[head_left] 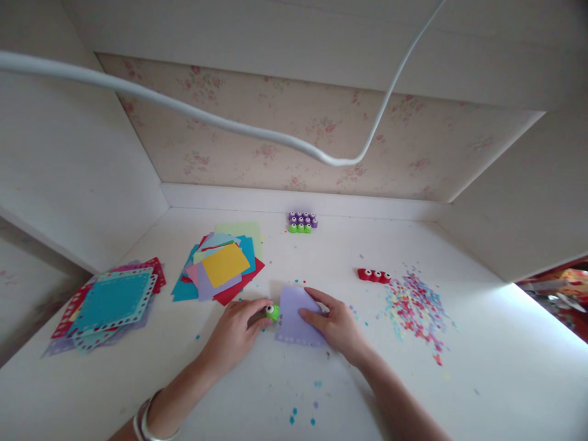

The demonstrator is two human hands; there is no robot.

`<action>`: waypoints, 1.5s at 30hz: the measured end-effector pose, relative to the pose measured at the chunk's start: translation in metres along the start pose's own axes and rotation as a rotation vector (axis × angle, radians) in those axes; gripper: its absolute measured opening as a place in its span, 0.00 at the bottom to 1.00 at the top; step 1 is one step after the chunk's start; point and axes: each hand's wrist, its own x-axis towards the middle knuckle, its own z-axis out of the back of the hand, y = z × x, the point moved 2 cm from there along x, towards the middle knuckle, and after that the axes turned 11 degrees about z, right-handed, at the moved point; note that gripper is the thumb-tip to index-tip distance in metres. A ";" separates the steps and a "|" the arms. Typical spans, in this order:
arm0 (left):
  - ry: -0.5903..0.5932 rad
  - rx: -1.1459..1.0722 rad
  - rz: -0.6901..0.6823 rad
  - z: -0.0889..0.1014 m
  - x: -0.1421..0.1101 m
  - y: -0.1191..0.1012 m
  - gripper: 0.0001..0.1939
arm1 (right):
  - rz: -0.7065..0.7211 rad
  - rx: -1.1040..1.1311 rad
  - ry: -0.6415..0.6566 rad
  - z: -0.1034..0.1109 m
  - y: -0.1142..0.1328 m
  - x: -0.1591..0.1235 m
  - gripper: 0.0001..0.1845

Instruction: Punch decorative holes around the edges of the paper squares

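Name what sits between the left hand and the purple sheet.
The head view shows a green punch, held by the left hand beside the purple sheet.

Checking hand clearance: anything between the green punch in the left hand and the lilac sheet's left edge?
Nothing visible. The left hand holds the green punch right at that edge; the right hand grips the lilac sheet's right side, clear of the punch.

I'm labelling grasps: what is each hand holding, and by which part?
The left hand holds the green punch by its left end; the right hand, the purple paper by its right side.
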 end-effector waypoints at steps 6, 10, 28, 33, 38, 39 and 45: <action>-0.005 -0.005 0.007 0.000 0.000 0.001 0.13 | -0.053 0.044 -0.003 -0.001 -0.004 -0.002 0.35; -0.009 0.009 -0.015 -0.001 -0.001 0.002 0.14 | -0.032 -0.002 0.010 -0.001 -0.007 -0.001 0.35; 0.073 0.031 -0.021 0.004 -0.003 -0.010 0.16 | 0.532 -0.981 0.228 -0.003 0.026 -0.019 0.22; 0.113 0.027 -0.029 0.007 -0.001 -0.014 0.11 | 0.559 -0.971 0.232 -0.007 0.028 -0.017 0.21; 0.115 0.026 -0.030 0.006 0.000 -0.015 0.10 | 0.574 -0.945 0.224 -0.012 0.028 -0.017 0.20; 0.115 0.027 -0.033 0.006 0.000 -0.015 0.10 | 0.575 -0.940 0.219 -0.013 0.028 -0.017 0.20; 0.106 0.037 -0.047 0.005 -0.003 -0.012 0.11 | 0.577 -0.941 0.207 -0.013 0.026 -0.015 0.19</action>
